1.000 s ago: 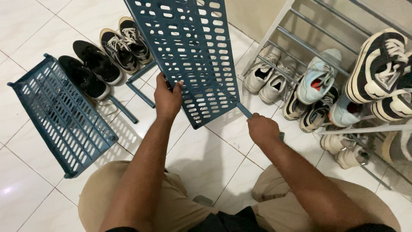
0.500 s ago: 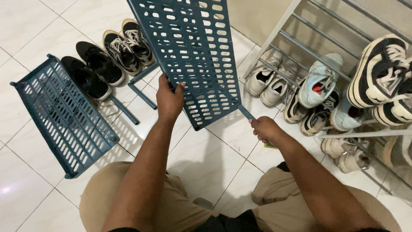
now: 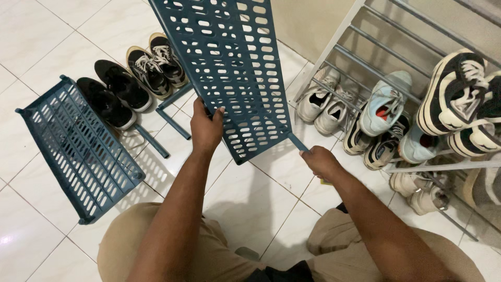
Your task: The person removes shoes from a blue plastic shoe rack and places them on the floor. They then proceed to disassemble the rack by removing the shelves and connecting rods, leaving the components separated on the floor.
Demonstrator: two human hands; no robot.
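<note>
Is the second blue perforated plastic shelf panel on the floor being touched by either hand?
No, that blue perforated plastic shelf panel lies alone on the tiles, while both hands grip the raised panel.

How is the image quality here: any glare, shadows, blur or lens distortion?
Head view: sharp overall; soft glare on the glossy floor tiles at lower left; the held blue perforated shelf panel casts a patterned shadow beneath the left hand; wide-angle stretch bends the metal shoe rack at the right edge.
</note>
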